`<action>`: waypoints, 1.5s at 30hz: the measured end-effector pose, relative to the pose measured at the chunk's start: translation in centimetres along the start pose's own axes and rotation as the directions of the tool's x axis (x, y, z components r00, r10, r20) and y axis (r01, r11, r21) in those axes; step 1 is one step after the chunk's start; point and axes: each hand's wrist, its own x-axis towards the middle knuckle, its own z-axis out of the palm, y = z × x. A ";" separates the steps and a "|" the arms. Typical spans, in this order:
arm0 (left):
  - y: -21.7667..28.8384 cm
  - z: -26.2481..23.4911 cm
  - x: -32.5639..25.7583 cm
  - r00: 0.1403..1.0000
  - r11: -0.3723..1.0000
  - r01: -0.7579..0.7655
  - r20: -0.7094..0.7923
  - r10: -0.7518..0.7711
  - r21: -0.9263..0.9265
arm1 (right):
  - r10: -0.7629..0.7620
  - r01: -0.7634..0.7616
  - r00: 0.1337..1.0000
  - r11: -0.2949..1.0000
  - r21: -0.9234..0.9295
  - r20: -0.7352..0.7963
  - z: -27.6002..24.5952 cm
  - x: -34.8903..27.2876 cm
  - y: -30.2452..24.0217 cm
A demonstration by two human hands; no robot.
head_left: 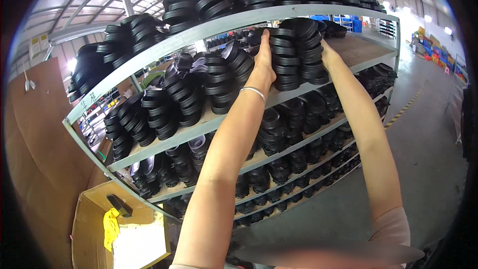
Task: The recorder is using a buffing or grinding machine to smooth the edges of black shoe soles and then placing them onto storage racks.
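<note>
Two neighbouring stacks of black shoe soles [287, 60] stand on the upper shelf board [189, 132], squeezed between my two hands. My left hand [265, 59] lies along their left side, thumb side toward me and fingers pointing up. On the other side my right hand [326, 54] presses against the right stack; most of its fingers are hidden behind the soles. To the left of my left hand, more stacks of black soles [219, 82] fill the same shelf, some leaning.
The metal rack [234, 17] carries further sole stacks on its top and lower shelves. An opened cardboard box [92, 219] with a yellow cloth [110, 229] stands at lower left. A tall cardboard sheet [42, 144] is on the left. An aisle floor [423, 144] runs along the right.
</note>
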 end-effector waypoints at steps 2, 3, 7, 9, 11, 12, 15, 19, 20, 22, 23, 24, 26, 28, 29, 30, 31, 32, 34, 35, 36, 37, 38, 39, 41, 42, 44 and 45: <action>-0.5 -1.0 1.9 0.997 1.000 -0.015 -0.069 0.015 0.010 | -0.025 0.025 1.000 0.999 -0.028 -0.010 0.0 1.7 0.7; -0.6 -1.5 2.6 0.994 0.998 -0.059 -0.095 0.060 0.022 | -0.042 0.041 0.999 0.998 -0.040 -0.018 -0.2 2.3 1.3; -1.0 -2.7 3.3 0.984 0.991 -0.117 -0.125 0.124 0.063 | -0.110 0.099 0.992 0.984 -0.145 -0.066 -0.6 4.5 2.4; -0.9 -2.6 2.4 0.992 0.996 -0.090 -0.087 0.091 0.017 | -0.152 0.132 0.984 0.971 -0.201 -0.090 -0.8 5.0 2.9; -1.2 -1.9 0.1 0.997 0.994 -0.074 0.023 0.077 -0.081 | -0.214 0.175 0.970 0.946 -0.272 -0.119 -1.0 4.9 3.4; -1.4 -1.5 -1.6 0.996 0.994 -0.068 0.058 0.073 -0.090 | -0.257 0.205 0.957 0.927 -0.314 -0.134 -1.2 4.6 3.7; -3.4 -0.7 -9.3 0.936 0.940 -0.286 -0.156 0.315 0.186 | -0.436 0.311 0.876 0.839 -0.445 -0.209 -1.3 3.4 5.1; -10.7 -6.3 -28.1 0.856 0.669 -0.500 0.198 0.478 0.550 | -0.717 0.493 0.646 0.654 -0.574 -0.262 -2.0 -0.3 9.6; -12.7 -8.6 -32.7 0.900 0.571 -0.415 0.227 0.372 0.708 | -0.764 0.532 0.596 0.607 -0.591 -0.248 -2.0 -1.7 11.8; -17.5 -13.3 -42.5 0.990 0.621 -0.122 0.052 0.129 0.774 | -0.807 0.575 0.553 0.549 -0.606 -0.205 -1.8 -5.4 18.4; -19.7 -15.1 -48.3 0.987 0.575 0.109 -0.155 0.033 0.811 | -0.813 0.577 0.553 0.530 -0.622 -0.180 -2.0 -7.6 22.0; -21.6 -16.5 -54.5 0.914 0.385 0.394 -0.400 -0.067 0.835 | -0.813 0.566 0.564 0.510 -0.648 -0.147 -2.1 -9.8 26.0; -23.9 -17.8 -67.3 0.721 -0.010 0.667 -0.649 -0.242 0.745 | -0.804 0.533 0.591 0.448 -0.718 -0.063 -2.6 -13.7 34.6; -24.5 -15.9 -79.0 0.405 -0.006 0.909 -0.885 -0.231 0.417 | -0.753 0.495 0.658 0.420 -0.761 0.012 -2.9 -16.6 43.5; -24.1 -14.9 -83.4 0.138 -0.011 0.989 -0.955 -0.262 0.146 | -0.693 0.554 0.714 0.474 -0.685 0.098 -3.2 -18.3 47.9; -23.9 -12.4 -88.0 0.031 0.103 0.994 -0.996 -0.086 0.022 | -0.588 0.543 0.794 0.573 -0.614 0.153 -3.3 -20.0 51.8; -23.8 -10.0 -90.8 -0.116 0.190 0.977 -0.985 0.124 -0.092 | -0.492 0.508 0.848 0.649 -0.567 0.196 -3.0 -21.7 55.3; -23.4 -7.5 -93.4 -0.117 0.244 0.970 -0.921 0.371 -0.025 | -0.401 0.451 0.890 0.715 -0.535 0.216 -2.1 -23.7 58.2; -22.3 -5.0 -95.4 -0.389 0.548 0.835 -0.750 0.535 -0.043 | -0.239 0.327 0.942 0.807 -0.492 0.235 2.2 -28.2 62.6; -21.8 -4.1 -96.0 -0.645 0.773 0.633 -0.526 0.555 0.040 | -0.159 0.268 0.954 0.829 -0.491 0.253 5.9 -30.8 64.0; -21.2 -3.6 -96.8 -0.678 0.760 0.641 -0.382 0.628 0.110 | -0.088 0.220 0.962 0.812 -0.541 0.259 10.7 -33.8 65.1; -20.7 -3.2 -97.7 -0.692 0.736 0.669 -0.272 0.669 0.109 | -0.023 0.176 0.957 0.837 -0.518 0.288 16.2 -37.0 65.8; -20.2 -2.9 -99.0 -0.662 0.674 0.738 -0.158 0.732 0.032 | 0.071 0.080 0.947 0.892 -0.444 0.314 21.6 -39.7 65.3; -19.8 -2.7 -100.7 -0.584 0.582 0.812 -0.033 0.811 -0.041 | 0.120 0.009 0.902 0.955 -0.296 0.415 26.4 -41.9 64.0; -19.6 -2.7 -104.3 -0.518 0.572 0.790 0.256 0.816 -0.221 | 0.151 -0.057 0.879 0.975 -0.214 0.453 34.8 -44.9 60.3; -19.7 -2.4 -106.6 -0.545 0.613 0.744 0.289 0.787 -0.266 | 0.159 -0.111 0.875 0.985 -0.130 0.457 37.9 -46.6 58.6; -20.0 -2.0 -111.0 -0.605 0.722 0.569 0.394 0.692 -0.395 | 0.212 -0.233 0.848 0.972 -0.018 0.486 41.9 -50.1 56.4; -20.2 -1.9 -113.0 -0.598 0.753 0.463 0.462 0.655 -0.468 | 0.220 -0.255 0.822 0.967 -0.005 0.526 42.8 -52.1 55.9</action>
